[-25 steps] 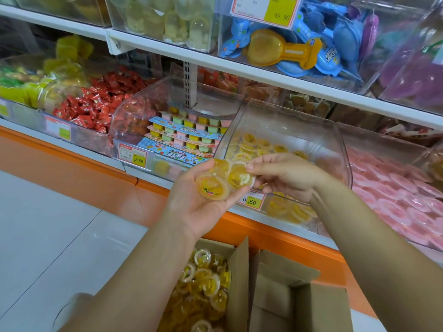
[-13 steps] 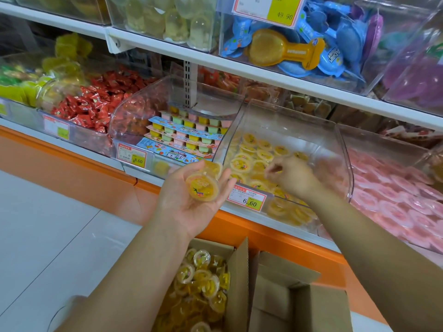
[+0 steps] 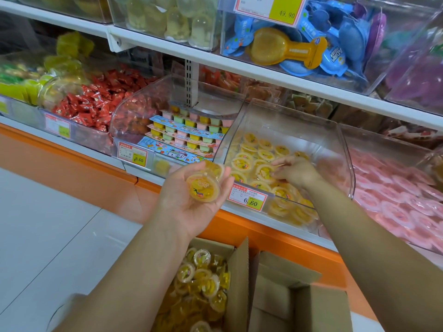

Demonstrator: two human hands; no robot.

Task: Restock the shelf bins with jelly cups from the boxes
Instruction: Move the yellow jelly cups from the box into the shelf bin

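My left hand [image 3: 191,202] is palm up in front of the shelf edge, its fingers curled round two yellow jelly cups [image 3: 203,187]. My right hand [image 3: 296,172] is inside the clear shelf bin [image 3: 345,161], thumb and fingertips pinching one jelly cup [image 3: 265,173] that sits low among the cups lying there. Below my arms stands an open cardboard box [image 3: 239,271] holding several loose yellow jelly cups [image 3: 201,288].
A second open cardboard box [image 3: 299,300] stands to the right of the first. A 6.60 price tag [image 3: 247,200] hangs on the bin's front. Neighbouring bins hold boxed multicolour jellies [image 3: 189,135], red candies [image 3: 96,104] and pink cups [image 3: 395,200]. An upper shelf [image 3: 263,73] overhangs.
My right hand took a cup from my left palm and carried it rightward into the bin, then lowered it onto the cups there. My left hand dropped slightly with the remaining cups.
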